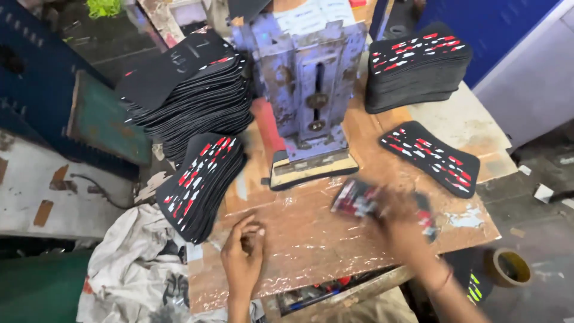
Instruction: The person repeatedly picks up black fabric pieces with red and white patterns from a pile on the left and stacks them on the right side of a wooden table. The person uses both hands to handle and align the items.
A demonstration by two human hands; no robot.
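Note:
My right hand (399, 222) is blurred with motion over the worn brown worktable (311, 239) and grips a black piece with red and white marks (359, 198) by its right part. My left hand (244, 251) rests on the table near its front edge with the fingers curled and nothing in it. Close to its left stands a leaning stack of the same printed black pieces (200, 179). A single printed piece (431, 157) lies flat on the table to the right. A purple metal press (306, 90) stands at the middle back.
A tall stack of plain black pieces (188, 90) fills the back left and another printed stack (417, 64) the back right. A crumpled white cloth (140, 269) lies at the front left. A roll of tape (509, 267) sits on the floor at right.

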